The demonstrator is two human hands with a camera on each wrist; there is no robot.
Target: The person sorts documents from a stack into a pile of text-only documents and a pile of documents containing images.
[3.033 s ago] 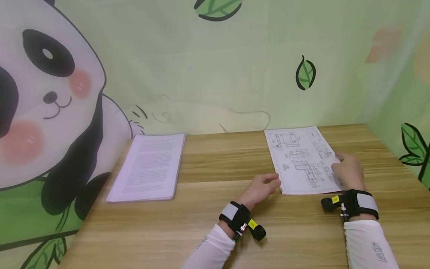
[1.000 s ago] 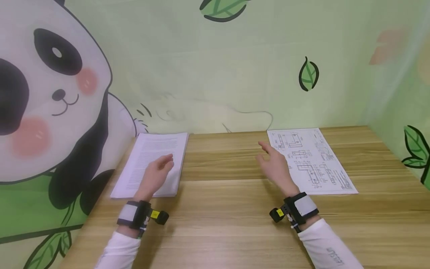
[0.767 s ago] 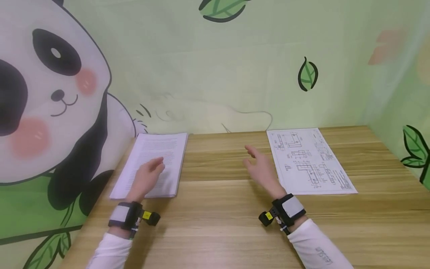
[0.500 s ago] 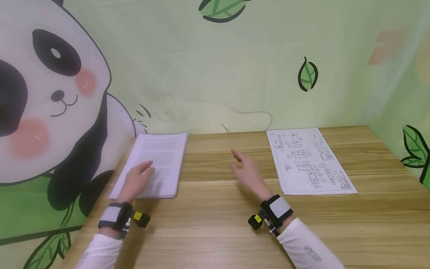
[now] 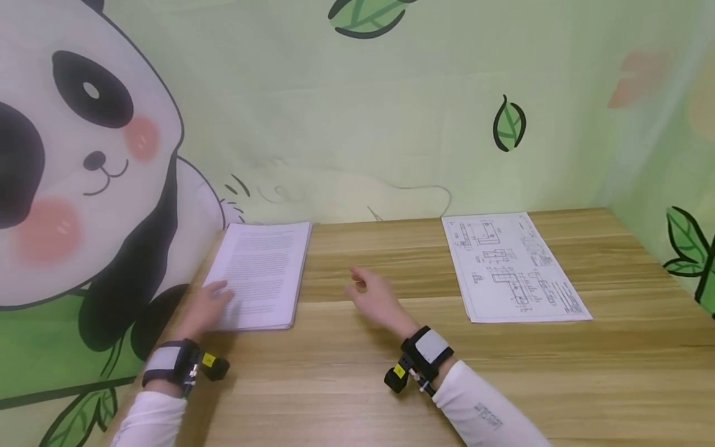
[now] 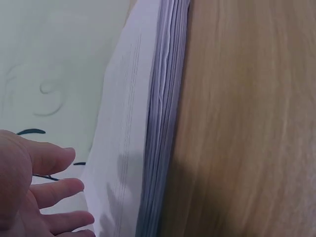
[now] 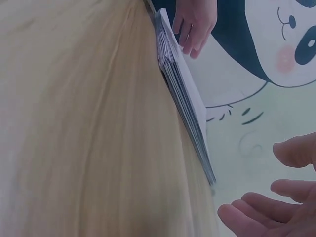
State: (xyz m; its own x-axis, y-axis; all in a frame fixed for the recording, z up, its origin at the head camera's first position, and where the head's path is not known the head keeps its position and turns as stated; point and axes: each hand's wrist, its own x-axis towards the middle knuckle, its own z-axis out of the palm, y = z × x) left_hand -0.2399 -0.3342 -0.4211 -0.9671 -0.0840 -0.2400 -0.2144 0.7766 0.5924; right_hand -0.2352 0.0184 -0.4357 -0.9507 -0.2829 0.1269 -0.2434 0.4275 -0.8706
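Note:
A thick stack of printed paper (image 5: 262, 267) lies at the table's left. Above its near left part hovers my left hand (image 5: 203, 308), fingers relaxed and holding nothing; the left wrist view shows a gap between those fingers and the stack (image 6: 123, 113). My right hand (image 5: 380, 298) is over the middle of the table, between the two piles, with its fingers loosely bent and nothing in them. To its right lies a thin pile of sheets with a technical drawing (image 5: 514, 267) on top. In the right wrist view, the stack's layered edge (image 7: 182, 98) faces my right hand (image 7: 276, 207).
The wooden table (image 5: 335, 385) ends at the back against a pale green curtain (image 5: 357, 124) with leaf prints. A printed panda (image 5: 89, 155) covers the curtain on the left. Both wrists wear black straps with small cameras.
My right hand has left the drawing sheets and moved left to mid-table. My left hand went from the drawing's left edge to the paper stack, then toward its near left corner.

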